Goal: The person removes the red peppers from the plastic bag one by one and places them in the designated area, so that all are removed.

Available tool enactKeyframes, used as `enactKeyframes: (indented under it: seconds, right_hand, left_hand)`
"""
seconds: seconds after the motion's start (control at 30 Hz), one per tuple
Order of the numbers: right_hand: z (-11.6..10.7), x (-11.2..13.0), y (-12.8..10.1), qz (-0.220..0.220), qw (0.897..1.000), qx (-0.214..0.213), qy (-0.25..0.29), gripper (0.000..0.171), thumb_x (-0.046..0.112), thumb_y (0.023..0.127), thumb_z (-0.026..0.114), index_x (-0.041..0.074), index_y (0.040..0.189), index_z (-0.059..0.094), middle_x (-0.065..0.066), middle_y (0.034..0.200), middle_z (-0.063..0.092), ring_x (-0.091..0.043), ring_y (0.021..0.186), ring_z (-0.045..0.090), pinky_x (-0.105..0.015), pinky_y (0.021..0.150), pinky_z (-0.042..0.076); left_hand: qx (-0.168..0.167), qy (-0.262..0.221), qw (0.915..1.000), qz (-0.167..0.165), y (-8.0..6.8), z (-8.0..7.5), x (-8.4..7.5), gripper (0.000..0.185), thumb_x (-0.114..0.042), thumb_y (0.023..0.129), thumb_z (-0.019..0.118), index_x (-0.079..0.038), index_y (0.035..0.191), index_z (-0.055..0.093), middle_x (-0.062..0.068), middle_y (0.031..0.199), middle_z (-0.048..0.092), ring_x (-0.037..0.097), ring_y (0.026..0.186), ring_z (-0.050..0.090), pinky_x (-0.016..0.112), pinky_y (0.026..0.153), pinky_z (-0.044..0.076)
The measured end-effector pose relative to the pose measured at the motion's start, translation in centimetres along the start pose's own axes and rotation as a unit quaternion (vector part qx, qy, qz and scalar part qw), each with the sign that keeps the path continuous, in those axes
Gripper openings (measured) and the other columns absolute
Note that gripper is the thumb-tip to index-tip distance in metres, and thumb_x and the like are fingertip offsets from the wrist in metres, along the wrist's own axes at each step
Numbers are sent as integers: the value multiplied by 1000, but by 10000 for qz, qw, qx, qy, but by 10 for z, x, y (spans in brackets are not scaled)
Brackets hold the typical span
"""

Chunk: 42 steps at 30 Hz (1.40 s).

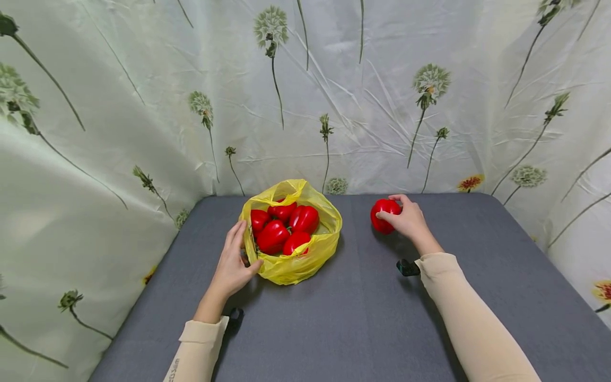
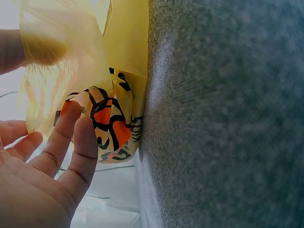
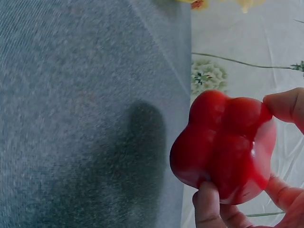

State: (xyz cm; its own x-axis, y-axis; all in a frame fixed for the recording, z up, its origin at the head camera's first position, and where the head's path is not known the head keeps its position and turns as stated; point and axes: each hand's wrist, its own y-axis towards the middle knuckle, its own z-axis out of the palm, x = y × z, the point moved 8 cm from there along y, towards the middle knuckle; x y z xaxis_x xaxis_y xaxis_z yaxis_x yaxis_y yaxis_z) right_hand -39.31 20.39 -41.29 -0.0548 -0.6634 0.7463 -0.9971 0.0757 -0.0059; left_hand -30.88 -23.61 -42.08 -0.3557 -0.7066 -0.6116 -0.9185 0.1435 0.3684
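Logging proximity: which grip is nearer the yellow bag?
Left. The left grip touches the yellow bag at its left side; the right grip is apart from it, off to the right, holding a red pepper.

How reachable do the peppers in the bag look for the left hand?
Probably yes: the bag gapes upward, leaving the peppers uncovered. The left hand is at the bag's side, so it would likely have to go over the edge.

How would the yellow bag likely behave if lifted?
The yellow bag is probably floppy: its thin, translucent film is creased. Lifted, it would likely sag, since several red peppers sit inside. Its open mouth suggests they might spill if tipped.
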Motion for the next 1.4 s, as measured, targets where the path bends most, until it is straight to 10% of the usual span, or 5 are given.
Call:
enactKeyframes:
  seconds: [1.4]
  right_hand:
    - [22,-12,7,146,9990,-49,-414,90,43,96,72,1,164,29,-38,153,39,-55,141,43,-67,112,47]
  left_hand:
    - [-155,6,9996,227,-4,1,-4,102,-8,81,83,4,167,28,26,170,29,32,105,57,26,68,51]
